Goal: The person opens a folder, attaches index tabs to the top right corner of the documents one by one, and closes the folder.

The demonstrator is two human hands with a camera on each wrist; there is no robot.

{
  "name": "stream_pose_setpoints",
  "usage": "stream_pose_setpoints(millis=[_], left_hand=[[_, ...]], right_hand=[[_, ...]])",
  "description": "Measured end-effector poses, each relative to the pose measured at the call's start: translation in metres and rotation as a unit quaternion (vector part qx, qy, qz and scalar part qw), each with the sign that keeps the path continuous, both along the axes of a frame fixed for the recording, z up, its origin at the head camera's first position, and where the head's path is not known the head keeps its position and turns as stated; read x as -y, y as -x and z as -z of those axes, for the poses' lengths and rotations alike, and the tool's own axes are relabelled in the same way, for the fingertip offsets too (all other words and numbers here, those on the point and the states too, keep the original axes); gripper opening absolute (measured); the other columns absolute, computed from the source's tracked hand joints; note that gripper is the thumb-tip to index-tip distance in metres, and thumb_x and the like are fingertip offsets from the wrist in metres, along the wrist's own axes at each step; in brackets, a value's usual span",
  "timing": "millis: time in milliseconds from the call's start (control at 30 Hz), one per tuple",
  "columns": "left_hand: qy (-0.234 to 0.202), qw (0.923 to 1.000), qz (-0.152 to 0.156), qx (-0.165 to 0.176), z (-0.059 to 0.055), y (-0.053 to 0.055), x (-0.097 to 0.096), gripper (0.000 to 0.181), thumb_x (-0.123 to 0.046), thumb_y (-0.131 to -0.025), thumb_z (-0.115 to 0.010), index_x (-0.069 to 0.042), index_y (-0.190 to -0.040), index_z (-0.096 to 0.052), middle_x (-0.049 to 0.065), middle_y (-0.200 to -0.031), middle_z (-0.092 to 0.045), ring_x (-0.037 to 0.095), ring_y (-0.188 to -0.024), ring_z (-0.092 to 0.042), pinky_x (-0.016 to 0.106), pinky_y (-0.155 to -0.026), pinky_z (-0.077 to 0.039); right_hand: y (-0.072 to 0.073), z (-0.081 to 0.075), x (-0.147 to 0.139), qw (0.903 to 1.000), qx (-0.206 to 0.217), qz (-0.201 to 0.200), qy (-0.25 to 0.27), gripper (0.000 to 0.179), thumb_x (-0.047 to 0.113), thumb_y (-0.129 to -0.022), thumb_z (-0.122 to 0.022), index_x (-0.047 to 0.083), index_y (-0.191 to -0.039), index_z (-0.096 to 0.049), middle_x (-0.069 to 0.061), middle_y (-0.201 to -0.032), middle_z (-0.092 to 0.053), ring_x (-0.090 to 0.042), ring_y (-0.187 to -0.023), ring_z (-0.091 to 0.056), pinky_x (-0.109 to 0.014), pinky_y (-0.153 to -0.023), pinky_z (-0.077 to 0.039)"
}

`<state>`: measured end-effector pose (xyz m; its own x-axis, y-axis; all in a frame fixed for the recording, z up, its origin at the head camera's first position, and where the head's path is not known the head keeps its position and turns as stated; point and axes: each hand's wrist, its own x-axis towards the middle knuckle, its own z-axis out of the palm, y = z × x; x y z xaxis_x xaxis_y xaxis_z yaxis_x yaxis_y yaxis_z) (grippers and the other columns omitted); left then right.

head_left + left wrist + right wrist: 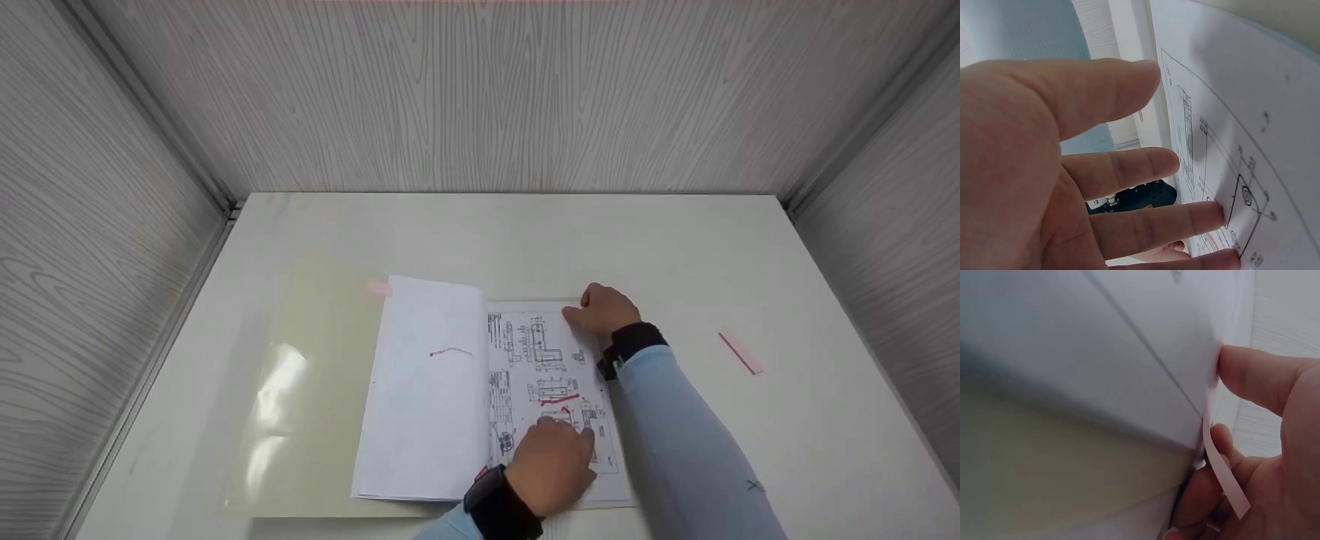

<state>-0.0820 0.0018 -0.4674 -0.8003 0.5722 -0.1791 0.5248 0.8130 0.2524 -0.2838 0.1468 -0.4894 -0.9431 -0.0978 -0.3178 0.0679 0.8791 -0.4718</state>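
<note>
An open document folder [315, 420] with a pale yellow-green cover lies on the table. Its left stack shows a white page [424, 405] with a thin red stroke. To the right is a page of technical drawings [517, 382] with red marks. My left hand [553, 461] rests on the lower part of that drawing page; the left wrist view shows its fingers extended, tips against the paper. At the page's upper right corner, my right hand [606, 309] pinches the edge between thumb and fingers. A pink sticky tab [1224, 478] juts from the edge there, between thumb and fingers.
Another pink sticky strip [741, 353] lies on the white table [525, 240] to the right of the right forearm. A pink tab [379, 288] sticks out at the left stack's top corner. Wood-grain panels [495, 97] enclose the table at the back and sides.
</note>
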Motion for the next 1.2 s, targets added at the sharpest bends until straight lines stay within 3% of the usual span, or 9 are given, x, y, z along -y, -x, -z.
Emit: stream_pose_setpoints(millis=[300,533,667,767,933,1067,1200], left_hand=[[-0.012,0.9999,0.005,0.006,-0.001,0.0,0.0,0.034,-0.037,-0.087,-0.069,-0.012,-0.11,-0.067,0.004,-0.085,-0.066,0.02,-0.077,-0.058,0.036,-0.077,-0.049],[-0.004,0.9999,0.009,-0.005,-0.001,0.001,0.002,0.037,-0.039,-0.086,-0.069,-0.013,-0.112,-0.067,0.004,-0.087,-0.067,0.02,-0.077,-0.06,0.036,-0.072,-0.049],[-0.006,1.0,-0.002,0.001,-0.006,0.002,0.007,0.039,-0.039,-0.086,-0.069,-0.016,-0.118,-0.065,0.003,-0.094,-0.068,0.021,-0.083,-0.062,0.038,-0.072,-0.05],[-0.007,0.9999,-0.008,-0.005,-0.013,0.002,0.012,0.045,-0.041,-0.088,-0.067,-0.018,-0.126,-0.062,0.004,-0.104,-0.067,0.022,-0.091,-0.062,0.039,-0.075,-0.051],[-0.007,0.9985,-0.017,-0.052,-0.028,0.002,0.024,0.052,-0.045,-0.088,-0.065,-0.017,-0.132,-0.058,0.006,-0.11,-0.065,0.023,-0.094,-0.062,0.038,-0.074,-0.05],[-0.021,0.9966,-0.024,-0.076,-0.036,0.003,0.035,0.054,-0.045,-0.087,-0.067,-0.014,-0.131,-0.058,0.007,-0.104,-0.066,0.023,-0.086,-0.062,0.035,-0.07,-0.05],[-0.039,0.9961,-0.038,-0.07,-0.039,0.005,0.042,0.056,-0.044,-0.086,-0.068,-0.015,-0.133,-0.057,0.006,-0.098,-0.066,0.021,-0.081,-0.061,0.033,-0.067,-0.049]], right_hand=[[0.001,0.0,-0.01,0.9991,0.032,-0.025,0.011,0.049,0.04,-0.083,-0.068,0.005,-0.112,-0.05,-0.014,-0.105,-0.056,-0.03,-0.09,-0.052,-0.037,-0.072,-0.043],[0.002,-0.001,-0.022,0.9968,0.032,-0.037,0.063,0.036,0.018,-0.087,-0.059,0.002,-0.119,-0.052,-0.017,-0.118,-0.054,-0.03,-0.099,-0.051,-0.04,-0.083,-0.043],[-0.019,-0.014,-0.025,0.9972,-0.023,-0.012,0.07,0.043,0.023,-0.091,-0.057,-0.001,-0.126,-0.048,-0.021,-0.122,-0.05,-0.033,-0.102,-0.05,-0.045,-0.088,-0.043],[-0.049,-0.027,-0.019,0.9967,-0.078,-0.005,0.025,0.05,0.03,-0.093,-0.058,-0.002,-0.129,-0.048,-0.023,-0.124,-0.052,-0.035,-0.106,-0.051,-0.049,-0.09,-0.043],[-0.093,-0.032,0.004,0.9961,-0.068,-0.043,-0.037,0.067,0.039,-0.088,-0.067,-0.003,-0.136,-0.048,-0.024,-0.134,-0.052,-0.039,-0.12,-0.051,-0.054,-0.094,-0.044],[-0.106,-0.021,0.017,0.9902,-0.071,-0.084,-0.086,0.079,0.041,-0.081,-0.074,-0.006,-0.137,-0.045,-0.026,-0.133,-0.05,-0.039,-0.119,-0.052,-0.052,-0.094,-0.045],[-0.107,-0.01,0.02,0.9843,-0.089,-0.096,-0.118,0.079,0.041,-0.076,-0.079,-0.007,-0.132,-0.048,-0.021,-0.122,-0.055,-0.032,-0.106,-0.055,-0.05,-0.087,-0.048]])
